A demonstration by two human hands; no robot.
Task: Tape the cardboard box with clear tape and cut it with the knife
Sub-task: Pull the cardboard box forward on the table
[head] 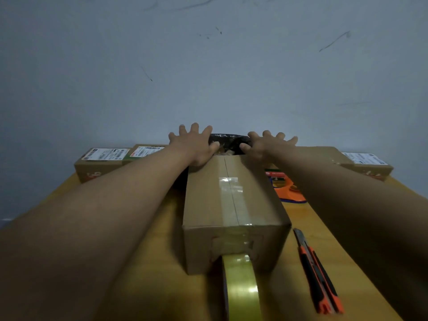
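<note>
A long cardboard box [208, 205] lies lengthwise on the table, running away from me. Clear tape [232, 200] covers the near part of its top seam and folds down the front face to the tape roll [240, 288] standing at the table's front edge. My left hand [193, 144] and my right hand [266, 147] rest with fingers spread on the box's far end, either side of a black wrapped item [229, 142] that shows past the flaps. An orange and black utility knife [317, 272] lies to the right of the box.
Labelled cardboard boxes line the back of the yellow table [148, 251]: two at the left [104, 163] and one at the right [368, 165]. An orange tape dispenser [287, 191] lies right of the box. A grey wall rises behind.
</note>
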